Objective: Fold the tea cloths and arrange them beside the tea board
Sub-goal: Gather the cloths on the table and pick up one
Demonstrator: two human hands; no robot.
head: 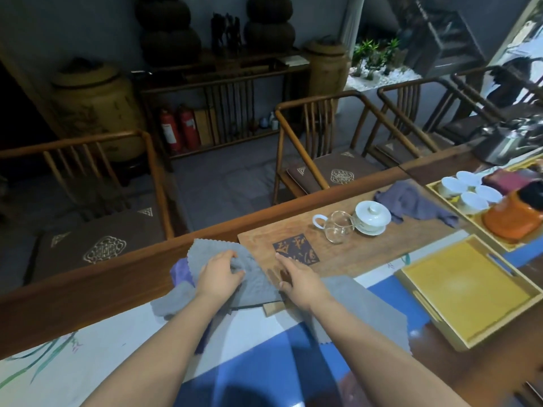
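Note:
A wooden tea board (pixel 329 254) with a dark carved square lies across the table's middle. At its left end a grey tea cloth (pixel 258 277) is spread over the board's corner. My left hand (pixel 220 273) pinches a bunched fold of that cloth. My right hand (pixel 296 277) lies flat with spread fingers on the board's corner at the cloth's right edge. A second grey cloth (pixel 361 306) lies flat under my right forearm. A purple cloth (pixel 180 271) peeks out to the left, over another grey piece (pixel 173 301). A crumpled blue-grey cloth (pixel 411 201) sits beyond the board.
On the board stand a glass pitcher (pixel 338 227), a white lidded cup (pixel 371 217) and a small white cup (pixel 318 221). To the right are a yellow tray (pixel 470 289), and a tray with white cups (pixel 467 186) and an orange pot (pixel 514 218). Wooden chairs (pixel 323 136) line the table's far side.

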